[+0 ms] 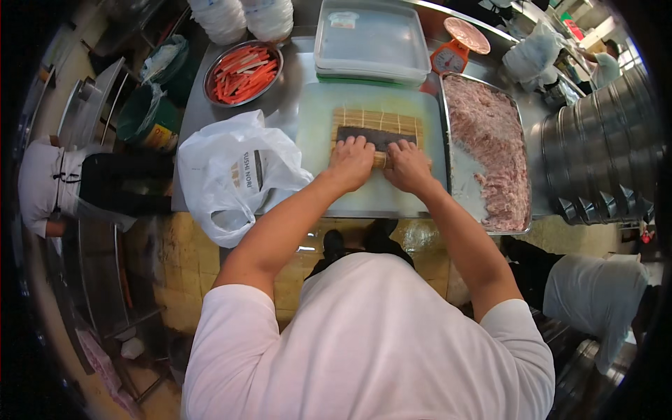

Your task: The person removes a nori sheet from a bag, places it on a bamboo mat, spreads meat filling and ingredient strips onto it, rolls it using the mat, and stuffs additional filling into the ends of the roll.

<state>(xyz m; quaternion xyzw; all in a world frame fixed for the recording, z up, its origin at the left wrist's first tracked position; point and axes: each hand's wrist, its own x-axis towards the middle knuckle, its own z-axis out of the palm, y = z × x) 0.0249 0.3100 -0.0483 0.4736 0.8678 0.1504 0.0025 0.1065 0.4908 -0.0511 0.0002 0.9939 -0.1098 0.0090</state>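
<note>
A bamboo rolling mat lies on a pale plastic cutting board, its near edge curled up under both hands. On the mat is a dark nori sheet, its near part covered by my fingers. My left hand grips the left part of the curled mat, fingertips resting on the nori. My right hand grips the right part in the same way, close beside the left. Whatever lies inside the curl is hidden by the mat and hands.
Left of the board are a white plastic bag with a nori pack and a steel bowl of red-and-white crab sticks. A metal tray of minced meat sits right. Behind stand lidded plastic containers and an orange scale. Steel steamers stack far right.
</note>
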